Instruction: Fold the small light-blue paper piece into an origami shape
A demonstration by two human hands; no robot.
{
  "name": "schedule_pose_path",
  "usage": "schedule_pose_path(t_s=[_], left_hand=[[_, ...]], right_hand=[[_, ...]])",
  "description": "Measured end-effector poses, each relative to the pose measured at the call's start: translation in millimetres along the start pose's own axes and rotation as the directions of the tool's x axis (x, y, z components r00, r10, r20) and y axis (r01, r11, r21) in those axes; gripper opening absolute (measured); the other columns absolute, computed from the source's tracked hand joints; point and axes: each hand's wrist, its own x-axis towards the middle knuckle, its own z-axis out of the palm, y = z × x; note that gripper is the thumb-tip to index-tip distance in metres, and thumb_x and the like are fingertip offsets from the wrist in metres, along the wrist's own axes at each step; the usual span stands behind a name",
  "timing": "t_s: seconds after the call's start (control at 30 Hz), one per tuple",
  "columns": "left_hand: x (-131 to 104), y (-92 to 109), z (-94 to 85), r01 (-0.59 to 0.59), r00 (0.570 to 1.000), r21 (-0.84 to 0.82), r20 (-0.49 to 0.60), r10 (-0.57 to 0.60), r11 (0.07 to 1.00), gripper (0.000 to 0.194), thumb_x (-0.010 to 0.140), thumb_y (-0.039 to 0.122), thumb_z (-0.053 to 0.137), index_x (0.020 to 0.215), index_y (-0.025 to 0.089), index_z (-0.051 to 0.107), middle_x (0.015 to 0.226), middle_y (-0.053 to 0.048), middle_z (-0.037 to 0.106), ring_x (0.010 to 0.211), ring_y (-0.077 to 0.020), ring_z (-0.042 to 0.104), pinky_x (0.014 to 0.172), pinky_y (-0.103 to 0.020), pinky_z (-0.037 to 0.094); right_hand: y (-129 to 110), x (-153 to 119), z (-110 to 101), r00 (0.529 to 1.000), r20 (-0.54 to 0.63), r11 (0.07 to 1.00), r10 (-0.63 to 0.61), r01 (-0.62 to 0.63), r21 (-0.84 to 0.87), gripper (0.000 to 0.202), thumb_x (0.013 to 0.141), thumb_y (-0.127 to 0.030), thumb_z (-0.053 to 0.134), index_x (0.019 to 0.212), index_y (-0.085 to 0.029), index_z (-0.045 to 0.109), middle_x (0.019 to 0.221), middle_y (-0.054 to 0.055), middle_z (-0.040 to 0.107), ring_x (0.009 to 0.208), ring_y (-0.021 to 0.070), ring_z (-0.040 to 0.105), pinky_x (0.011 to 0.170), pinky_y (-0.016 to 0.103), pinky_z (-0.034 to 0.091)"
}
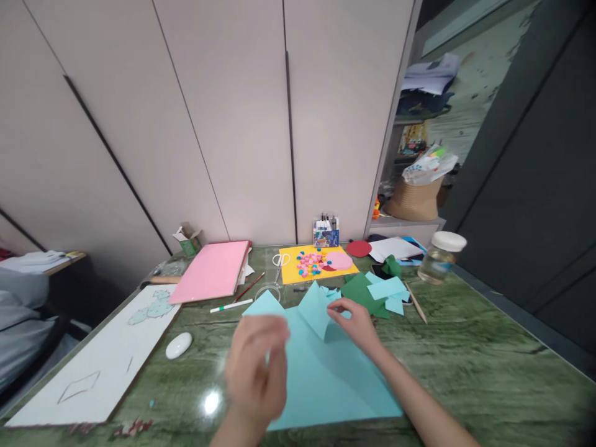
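Observation:
A large light blue sheet of paper lies on the table in front of me, with one folded piece standing up near its far edge. My right hand comes in from the right, thumb and forefinger pinched at the edge of that folded paper. Above the left side of the sheet, my left hand is raised and blurred. Its fingers are curled in toward the thumb; whatever they may hold does not show. A pointed light blue paper corner sticks out just behind it.
Left: a white board with a cactus drawing, a white mouse, a pink folder. Behind: scissors, yellow paper with colourful pompoms. Right: green paper, blue scraps, a pencil, a lidded jar.

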Motion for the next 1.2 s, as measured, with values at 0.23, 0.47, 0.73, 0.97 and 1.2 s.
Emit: schedule_pose_path(t_s=[0.23,0.47,0.73,0.97,1.2], left_hand=[[-6,-78,80.4,0.853,0.397,-0.487,0.372,-0.839,0.188,0.067,0.069,0.027,0.069,0.127,0.029,0.034,0.14,-0.009,0.033,0.127,-0.0222,0.036,0.099,-0.035,0.036],[21,-61,89.2,0.832,0.408,-0.544,0.733,-0.544,-0.109,0.033,0.071,0.028,0.065,0.102,0.017,0.061,0.109,-0.011,0.064,0.095,-0.0212,0.062,0.083,-0.034,0.046],[37,-51,99.7,0.826,0.474,-0.561,0.641,-0.603,0.053,0.02,0.071,0.027,0.062,0.086,0.014,0.067,0.086,-0.005,0.067,0.064,-0.013,0.06,0.058,-0.024,0.044],[58,-32,86.9,0.876,0.431,-0.481,0.761,-0.486,0.024,0.015,0.069,0.019,0.054,0.068,0.01,0.066,0.052,-0.002,0.057,0.044,-0.0078,0.046,0.047,-0.02,0.03],[55,-39,85.0,0.913,0.385,-0.407,0.874,-0.295,-0.015,0.05,0.08,0.054,0.042,0.092,0.012,0.066,0.076,-0.012,0.067,0.048,-0.012,0.054,0.045,-0.022,0.03]], right_hand=[[-15,19,-23,0.99,-0.131,0.97,0.061,-0.028,0.243,0.017,0.069,-0.033,0.066,0.076,-0.018,0.064,0.067,0.001,0.063,0.06,0.0157,0.057,0.058,0.029,0.046],[-56,53,-20,0.963,-0.268,0.896,0.027,0.096,0.433,0.026,0.066,-0.033,0.07,0.087,-0.021,0.058,0.078,0.0,0.064,0.07,0.0156,0.06,0.067,0.029,0.048],[-110,43,-17,0.989,-0.004,0.881,-0.149,0.135,0.454,0.039,0.081,-0.037,0.056,0.118,-0.028,0.048,0.102,0.006,0.064,0.089,0.02,0.063,0.079,0.037,0.049],[-111,43,-23,0.954,-0.142,0.965,-0.263,0.264,-0.013,0.019,0.076,-0.031,0.061,0.093,-0.025,0.067,0.121,0.009,0.047,0.109,0.0254,0.051,0.09,0.04,0.043],[-109,44,-12,0.98,-0.197,0.859,-0.005,0.105,0.502,0.068,0.072,-0.024,0.065,0.13,-0.029,0.031,0.067,-0.005,0.059,0.064,0.0145,0.059,0.064,0.03,0.05]])
